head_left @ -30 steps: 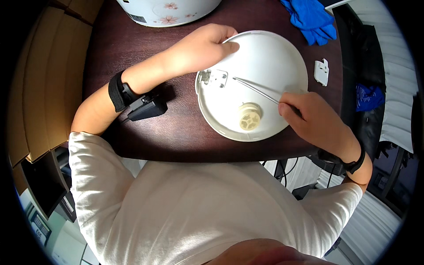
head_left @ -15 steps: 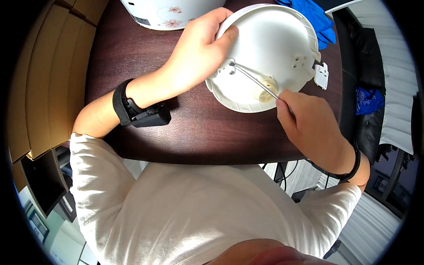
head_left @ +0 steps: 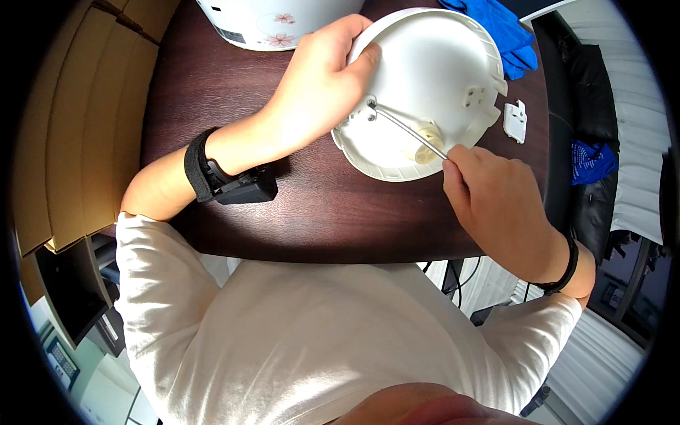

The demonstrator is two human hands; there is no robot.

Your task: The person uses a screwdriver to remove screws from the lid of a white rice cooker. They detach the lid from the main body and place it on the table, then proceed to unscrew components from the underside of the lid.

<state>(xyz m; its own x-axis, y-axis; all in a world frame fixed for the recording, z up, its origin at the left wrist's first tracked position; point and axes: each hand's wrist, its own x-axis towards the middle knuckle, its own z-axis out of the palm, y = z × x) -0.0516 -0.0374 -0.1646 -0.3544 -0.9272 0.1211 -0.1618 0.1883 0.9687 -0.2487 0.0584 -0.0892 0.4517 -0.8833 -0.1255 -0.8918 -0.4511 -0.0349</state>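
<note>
A round white plastic lid, hollow side up, is held tilted over the table. My left hand grips its left rim, thumb on the inside. In my right hand is a screwdriver; its handle is hidden in the closed fingers. The metal shaft runs up and left to a pair of screws at the lid's left side, its tip at the upper one. Below the shaft sits a cream round knob-like part inside the lid.
On the dark wooden table a small white plastic piece lies right of the lid. A blue cloth is at the far right, a white flower-printed appliance body at the far left. Cardboard boxes stand along the left.
The lid has shifted very slightly, its right edge now farther from the small white piece. The screwdriver tip stays at the upper screw, and both hands keep their hold.
</note>
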